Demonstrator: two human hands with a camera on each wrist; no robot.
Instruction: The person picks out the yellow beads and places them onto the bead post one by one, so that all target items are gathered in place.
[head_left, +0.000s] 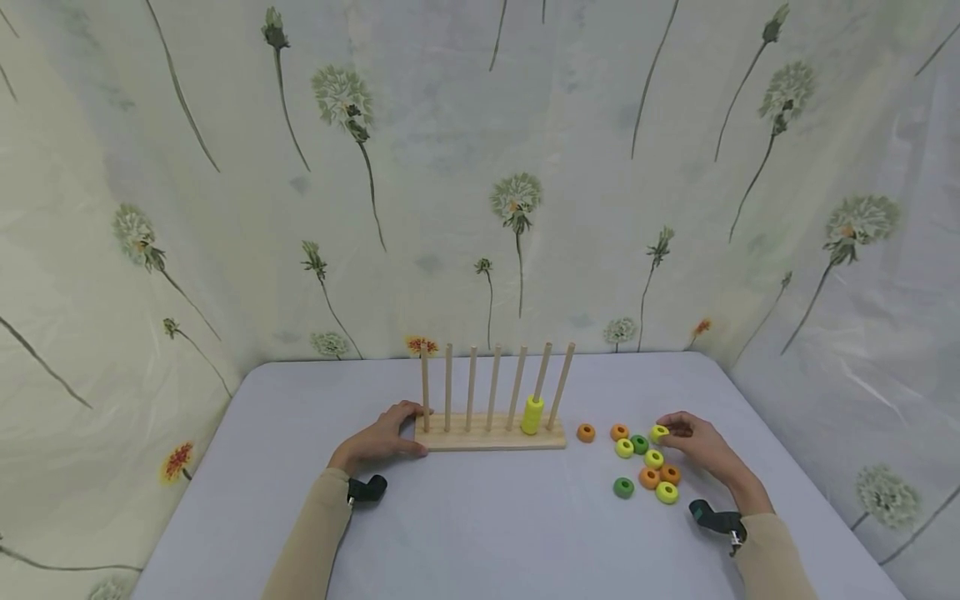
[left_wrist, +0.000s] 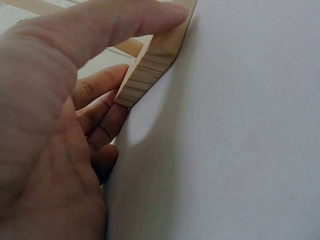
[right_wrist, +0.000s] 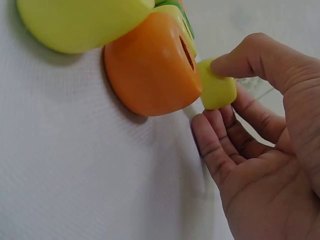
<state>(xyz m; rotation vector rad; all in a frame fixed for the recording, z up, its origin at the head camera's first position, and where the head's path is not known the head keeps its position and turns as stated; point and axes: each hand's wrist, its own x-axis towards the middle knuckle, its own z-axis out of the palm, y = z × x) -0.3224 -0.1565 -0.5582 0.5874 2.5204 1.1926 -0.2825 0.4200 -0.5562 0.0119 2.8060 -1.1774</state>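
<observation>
My left hand point(head_left: 382, 437) grips the left end of a wooden peg rack point(head_left: 480, 445), thumb along the front edge and fingers behind it. In the left wrist view the rack's end grain point(left_wrist: 145, 75) shows between thumb and fingers. Several upright pegs stand on the base, and yellow beads point(head_left: 532, 417) are stacked on the second peg from the right. At the right, my right hand point(head_left: 703, 446) pinches a yellow bead point(right_wrist: 218, 90) between thumb and fingers, at the far side of the loose beads.
Loose beads lie right of the rack: orange point(head_left: 586, 432), green point(head_left: 623, 487) and yellow point(head_left: 667, 492) ones, some touching. A white-covered table point(head_left: 480, 533) carries everything. Behind it hangs a dandelion-print curtain point(head_left: 435, 208), which also runs along both sides.
</observation>
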